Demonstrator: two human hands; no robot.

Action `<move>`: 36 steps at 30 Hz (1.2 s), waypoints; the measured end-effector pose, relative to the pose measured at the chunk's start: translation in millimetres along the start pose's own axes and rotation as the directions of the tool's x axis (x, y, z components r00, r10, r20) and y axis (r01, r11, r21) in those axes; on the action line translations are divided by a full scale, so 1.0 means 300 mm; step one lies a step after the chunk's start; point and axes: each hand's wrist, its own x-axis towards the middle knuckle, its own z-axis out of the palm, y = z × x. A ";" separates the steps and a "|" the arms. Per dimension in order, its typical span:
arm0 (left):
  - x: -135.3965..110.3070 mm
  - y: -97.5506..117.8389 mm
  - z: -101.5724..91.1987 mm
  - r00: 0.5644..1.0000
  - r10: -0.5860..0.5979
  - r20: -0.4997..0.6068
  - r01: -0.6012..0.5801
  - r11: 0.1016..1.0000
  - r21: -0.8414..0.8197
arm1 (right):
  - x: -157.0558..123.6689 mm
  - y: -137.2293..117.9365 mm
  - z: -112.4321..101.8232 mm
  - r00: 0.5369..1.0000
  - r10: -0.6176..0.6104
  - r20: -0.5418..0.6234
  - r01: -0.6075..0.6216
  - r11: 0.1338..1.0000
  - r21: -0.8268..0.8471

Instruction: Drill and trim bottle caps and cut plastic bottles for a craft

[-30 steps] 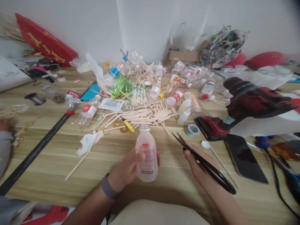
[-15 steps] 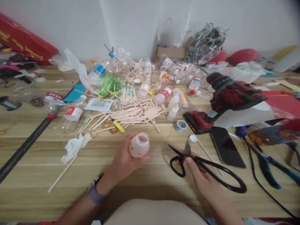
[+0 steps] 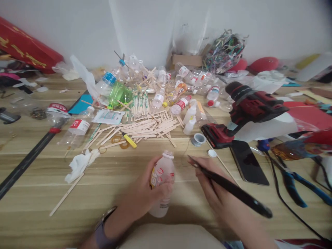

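My left hand (image 3: 153, 186) is wrapped round a milky plastic bottle (image 3: 165, 173) with red and yellow print, its open neck pointing up and away from me. To the right, my right hand (image 3: 214, 186) grips black-handled scissors (image 3: 233, 188), seen edge-on, with the fingers hiding most of the blades. The tip points toward the bottle but stays apart from it. Beyond the hands lie a grey spool (image 3: 199, 139) of thin wire, a white cap (image 3: 212, 153) and a yellow-handled tool (image 3: 129, 140).
Wooden sticks (image 3: 147, 128) lie heaped in the middle, with many plastic bottles (image 3: 180, 104) behind them. On the right are a red cordless drill (image 3: 249, 110), a phone (image 3: 247, 162) and blue-handled pliers (image 3: 294, 186). A black rod (image 3: 28, 160) extends along the left.
The bottle has tilted from mouth-toward-me to more upright, showing its side. My right hand has turned the scissors edge-on, and their blades no longer show apart.
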 end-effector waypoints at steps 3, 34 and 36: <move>-0.007 0.016 0.015 1.000 -0.017 0.019 0.016 1.000 0.011 | 0.008 -0.031 0.004 0.994 -0.094 0.049 0.099 0.987 -0.129; -0.053 0.110 0.042 0.990 0.142 0.004 -0.141 0.986 0.083 | 0.064 -0.108 -0.102 0.864 -0.382 0.327 0.447 0.882 -0.149; -0.054 0.118 0.041 0.991 0.129 0.019 -0.130 0.989 0.070 | 0.057 -0.101 -0.097 0.871 -0.375 0.318 0.430 0.894 -0.124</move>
